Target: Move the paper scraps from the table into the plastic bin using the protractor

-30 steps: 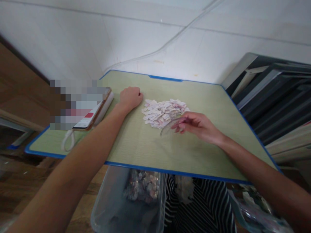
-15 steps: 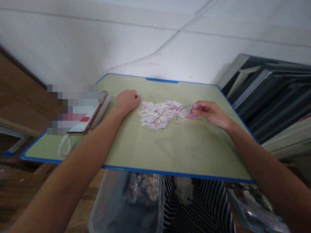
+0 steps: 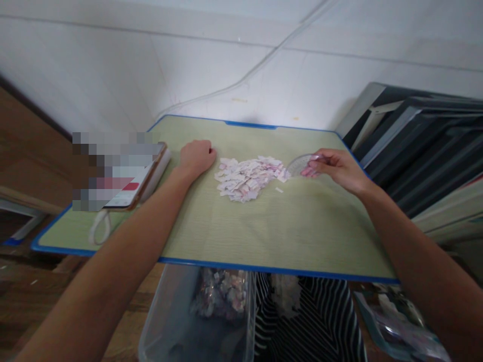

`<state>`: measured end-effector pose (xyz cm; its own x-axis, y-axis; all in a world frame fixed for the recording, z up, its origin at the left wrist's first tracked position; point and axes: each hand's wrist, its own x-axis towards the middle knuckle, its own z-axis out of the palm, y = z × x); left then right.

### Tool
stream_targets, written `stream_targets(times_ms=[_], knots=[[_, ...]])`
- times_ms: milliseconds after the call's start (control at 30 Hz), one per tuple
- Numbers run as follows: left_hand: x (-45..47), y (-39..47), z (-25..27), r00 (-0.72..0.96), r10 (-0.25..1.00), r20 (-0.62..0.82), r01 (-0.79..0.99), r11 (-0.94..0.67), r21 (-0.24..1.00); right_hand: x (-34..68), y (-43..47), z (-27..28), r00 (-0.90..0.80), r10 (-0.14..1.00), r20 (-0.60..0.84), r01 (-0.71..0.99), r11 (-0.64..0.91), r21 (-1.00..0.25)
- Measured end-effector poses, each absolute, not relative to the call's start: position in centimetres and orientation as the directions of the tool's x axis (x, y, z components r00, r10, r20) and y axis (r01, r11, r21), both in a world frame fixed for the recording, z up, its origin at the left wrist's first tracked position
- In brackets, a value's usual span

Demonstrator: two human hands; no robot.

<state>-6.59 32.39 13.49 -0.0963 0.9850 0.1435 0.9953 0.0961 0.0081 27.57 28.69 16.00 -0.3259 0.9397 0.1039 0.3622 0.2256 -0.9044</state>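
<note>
On the pale green tabletop (image 3: 241, 231) lies a heap of small white and pinkish paper slips (image 3: 247, 178). My right hand (image 3: 334, 168) pinches a clear, curved plastic protractor (image 3: 298, 163) just right of the heap, its left edge close to the outermost slips. Pink shows through the plastic near my fingertips; I cannot tell what it is. One loose slip (image 3: 279, 190) lies apart, in front of the heap. Left of the heap, my left hand (image 3: 196, 155) rests on the tabletop with its fingers curled closed and nothing visible in them.
A phone (image 3: 132, 188) leans on a white stand at the left, partly blurred out, with a white strap loop (image 3: 100, 229). Below the front edge stands a clear plastic bin (image 3: 158, 306) with small bagged pieces. Dark flat panels (image 3: 411, 146) lean at the right. A wall closes the back.
My right hand has moved right and slightly up with the protractor, away from the heap. A single slip now lies separate in front. My left hand has stayed in place.
</note>
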Motion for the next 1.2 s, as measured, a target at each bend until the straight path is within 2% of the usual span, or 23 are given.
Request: stream_targets(times_ms=[200,633,833,1200], knots=[[-6.5,32.4,13.5,-0.103,0.986,0.134,0.995,0.103,0.008,27.7,28.6,16.1,-0.361,0.93,0.061,0.409,0.217,-0.886],[-6.4,32.3,13.6,-0.106,0.986,0.128,0.994,0.106,0.005,27.1,28.4,16.3,-0.317,0.943,0.099,0.384,0.223,-0.896],[-6.6,32.6,13.4,-0.106,0.985,0.133,0.994,0.105,0.014,26.9,28.2,16.2,-0.323,0.946,0.042,0.389,0.173,-0.905],[-6.4,32.4,13.6,-0.104,0.986,0.13,0.994,0.105,0.001,26.0,27.7,16.1,-0.363,0.931,0.048,0.339,0.18,-0.923]])
